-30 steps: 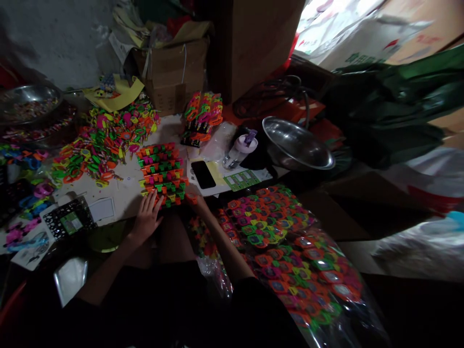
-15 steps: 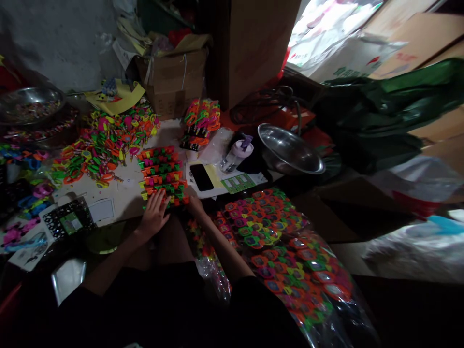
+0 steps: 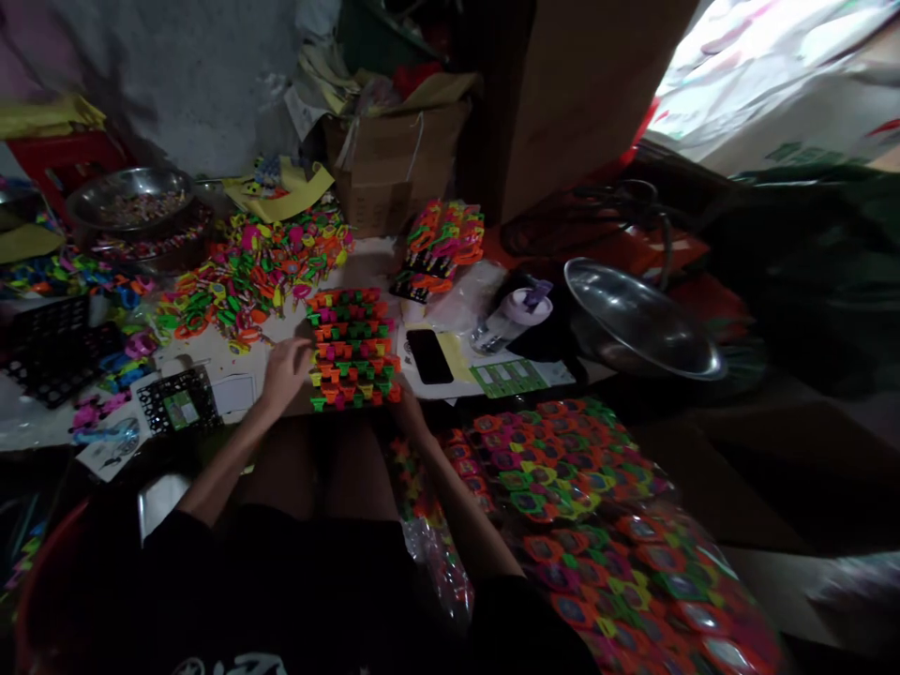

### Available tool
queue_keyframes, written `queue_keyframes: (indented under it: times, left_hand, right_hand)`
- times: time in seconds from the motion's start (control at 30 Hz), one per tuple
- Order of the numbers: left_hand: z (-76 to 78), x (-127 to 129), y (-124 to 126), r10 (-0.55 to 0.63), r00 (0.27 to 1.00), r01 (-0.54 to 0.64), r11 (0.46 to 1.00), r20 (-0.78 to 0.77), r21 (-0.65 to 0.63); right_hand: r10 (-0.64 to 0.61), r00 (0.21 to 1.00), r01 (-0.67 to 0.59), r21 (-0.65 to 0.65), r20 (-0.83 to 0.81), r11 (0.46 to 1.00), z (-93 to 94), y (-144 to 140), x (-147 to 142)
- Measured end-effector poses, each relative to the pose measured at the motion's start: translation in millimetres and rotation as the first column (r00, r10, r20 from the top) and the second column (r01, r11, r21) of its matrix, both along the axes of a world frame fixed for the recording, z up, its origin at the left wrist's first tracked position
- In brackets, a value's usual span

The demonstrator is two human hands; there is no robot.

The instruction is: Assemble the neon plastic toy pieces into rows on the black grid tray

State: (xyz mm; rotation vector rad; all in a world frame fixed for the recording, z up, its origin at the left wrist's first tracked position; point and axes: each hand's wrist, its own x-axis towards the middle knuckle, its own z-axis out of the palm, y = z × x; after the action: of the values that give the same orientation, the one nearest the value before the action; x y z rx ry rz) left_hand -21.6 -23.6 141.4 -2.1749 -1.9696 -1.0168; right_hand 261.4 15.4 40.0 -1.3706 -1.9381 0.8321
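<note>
A block of bright plastic pieces (image 3: 355, 352), orange, green, pink and yellow in tight rows, lies near the table's front edge. At its left side is my left hand (image 3: 285, 373), with fingers bent in against the edge. My right hand (image 3: 406, 401) is at the lower right corner; its fingers are mostly hidden in shadow. A big loose heap of similar coloured pieces (image 3: 260, 262) spreads behind and to the left. Right of the block lies a dark phone (image 3: 430, 356) on paper.
A cup with a purple lid (image 3: 517, 314) and a steel bowl (image 3: 639, 319) stand to the right. Bagged toy watches (image 3: 562, 459) lie beside my right arm. Further left are a steel basin (image 3: 130, 202) and a black perforated sheet (image 3: 179, 403). A cardboard box (image 3: 400, 169) stands behind.
My left hand has gone from lying over the block's front left part to its left edge. My right hand stays at the right corner. The view has turned left.
</note>
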Motion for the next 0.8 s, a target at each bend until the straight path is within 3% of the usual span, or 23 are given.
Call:
queue_keyframes:
  times: [0.03,0.1,0.17,0.23,0.4,0.47,0.57,0.63,0.7,0.73,0.8]
  left_hand:
    - [-6.0,-23,6,0.135,0.991,-0.135,0.990,-0.005,-0.037]
    - [-20.7,-67,15,0.340,0.933,-0.358,0.913,-0.119,-0.198]
    - [-35.1,-99,22,0.398,0.891,-0.451,0.835,-0.219,-0.316]
    - [-45.4,-118,24,0.398,0.880,-0.471,0.807,-0.261,-0.357]
    - [-47.0,-119,15,0.366,0.876,-0.469,0.798,-0.313,-0.378]
    - [-36.2,-108,4,0.364,0.877,-0.461,0.820,-0.313,-0.339]
    - [-4.6,-80,-19,0.412,0.883,-0.453,0.874,-0.225,-0.178]
    - [24.2,-51,-38,0.348,0.926,-0.364,0.926,-0.147,-0.100]
    - [53.5,-16,-58,0.070,0.992,-0.085,0.986,-0.105,-0.144]
    - [66.3,2,-68,-0.125,0.990,0.107,0.970,-0.068,-0.220]
    - [84.9,34,-85,-0.448,0.893,0.432,0.837,0.033,-0.336]
  right_hand:
    - [-0.005,1.000,0.005,-0.010,-0.025,1.000,-4.0,-1,-1]
    - [-0.020,0.997,0.019,-0.013,-0.076,1.000,-11.8,-5,-2]
    - [-0.030,0.993,0.030,0.001,-0.116,1.000,-18.4,-11,-1]
    - [-0.059,0.989,0.059,-0.008,-0.133,0.998,-22.9,-20,1]
    - [-0.177,0.971,0.177,-0.015,-0.160,0.984,-19.5,-46,12]
    - [-0.203,0.962,0.207,0.003,-0.184,0.978,-10.1,-58,18]
    - [-0.231,0.953,0.253,0.095,-0.198,0.963,12.5,-76,23]
    - [-0.242,0.947,0.278,0.163,-0.209,0.947,30.5,-87,20]
    - [-0.185,0.958,0.228,0.195,-0.218,0.954,48.2,-97,10]
    - [-0.116,0.971,0.159,0.201,-0.211,0.967,56.3,-101,3]
    - [0.069,0.982,-0.033,0.203,-0.175,0.979,70.5,-107,-12]
